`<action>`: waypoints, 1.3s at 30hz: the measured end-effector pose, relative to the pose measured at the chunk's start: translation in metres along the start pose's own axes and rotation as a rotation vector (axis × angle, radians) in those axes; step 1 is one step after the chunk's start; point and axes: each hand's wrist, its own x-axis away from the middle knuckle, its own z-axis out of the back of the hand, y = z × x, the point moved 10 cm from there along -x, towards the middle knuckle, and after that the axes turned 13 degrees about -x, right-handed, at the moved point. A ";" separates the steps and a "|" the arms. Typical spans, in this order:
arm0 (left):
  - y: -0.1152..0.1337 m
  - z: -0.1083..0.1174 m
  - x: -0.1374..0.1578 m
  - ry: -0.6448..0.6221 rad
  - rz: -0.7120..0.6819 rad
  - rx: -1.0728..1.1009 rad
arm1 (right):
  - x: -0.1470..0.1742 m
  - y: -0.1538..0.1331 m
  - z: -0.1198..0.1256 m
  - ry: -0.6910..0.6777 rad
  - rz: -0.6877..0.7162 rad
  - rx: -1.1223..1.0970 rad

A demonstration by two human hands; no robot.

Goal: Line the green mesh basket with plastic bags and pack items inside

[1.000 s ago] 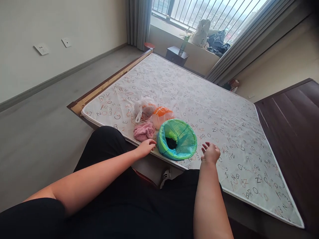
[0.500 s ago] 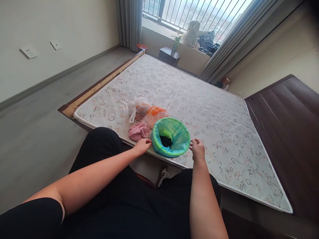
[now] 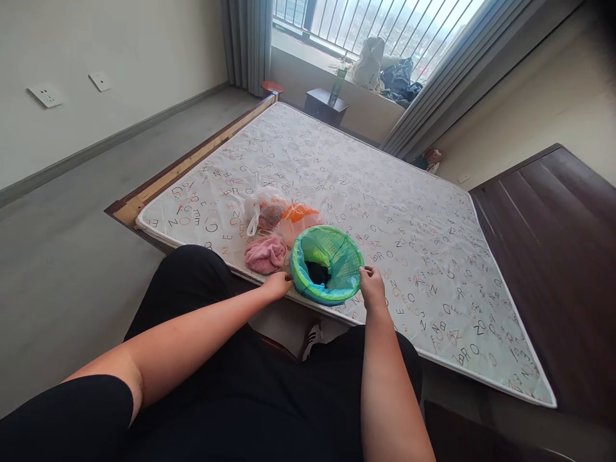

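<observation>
Green bin [image 3: 321, 296] with a thin blue bag [image 3: 344, 266] inside sits on the bed's mattress [image 3: 385, 224], close to the near edge. Something dark [image 3: 317, 273] is down in it. The right hand [image 3: 372, 289] touches the rim with bent fingers, and the left hand [image 3: 277, 285] is bent by the other side. I can't tell if either grips. A pink cloth [image 3: 266, 253] lies near the left hand.
</observation>
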 end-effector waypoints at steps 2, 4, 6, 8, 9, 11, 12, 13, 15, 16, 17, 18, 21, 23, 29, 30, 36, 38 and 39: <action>-0.006 -0.007 -0.001 -0.037 0.046 0.054 | -0.001 0.000 0.000 -0.001 0.001 0.015; -0.010 -0.013 0.000 -0.069 0.089 0.125 | -0.001 0.000 -0.001 -0.005 0.001 0.035; -0.011 -0.017 0.001 -0.096 0.123 0.214 | -0.001 0.000 -0.002 -0.007 0.000 0.058; -0.010 -0.019 0.003 -0.120 0.147 0.307 | -0.002 0.000 -0.002 -0.006 0.003 0.073; -0.009 -0.019 0.004 -0.130 0.156 0.352 | -0.002 0.000 -0.002 -0.004 0.006 0.077; -0.008 -0.019 0.006 -0.147 0.176 0.428 | -0.003 0.001 -0.001 0.001 0.016 0.076; -0.008 -0.019 0.007 -0.154 0.187 0.460 | -0.004 0.001 -0.001 0.003 0.023 0.072; -0.008 -0.019 0.008 -0.159 0.197 0.489 | -0.004 0.000 0.000 0.005 0.033 0.071; -0.007 -0.020 0.009 -0.166 0.214 0.537 | -0.005 0.000 0.000 0.009 0.055 0.073; -0.007 -0.019 0.009 -0.165 0.219 0.558 | -0.005 0.000 0.001 0.010 0.064 0.078; -0.006 -0.019 0.009 -0.160 0.223 0.578 | -0.005 0.000 0.001 0.013 0.072 0.087; -0.004 -0.017 0.009 -0.150 0.224 0.598 | -0.005 0.000 0.002 0.018 0.074 0.100; 0.002 -0.003 0.011 -0.087 0.220 0.665 | -0.005 0.002 0.002 0.022 0.067 0.139; 0.008 0.011 0.015 -0.042 0.207 0.725 | -0.005 0.003 0.003 0.027 0.070 0.127; 0.034 0.048 0.042 -0.029 0.073 0.969 | -0.002 0.005 0.012 0.138 0.027 -0.062; 0.040 0.052 0.046 -0.037 0.035 0.997 | -0.001 0.005 0.012 0.157 0.025 -0.094; 0.070 0.052 0.058 -0.104 -0.147 0.805 | 0.014 -0.011 -0.009 0.170 0.094 -0.095; 0.076 0.049 0.057 -0.092 -0.176 0.697 | 0.023 -0.020 -0.019 0.154 0.139 -0.061; 0.079 0.049 0.056 -0.074 -0.197 0.632 | 0.027 -0.024 -0.024 0.148 0.160 -0.051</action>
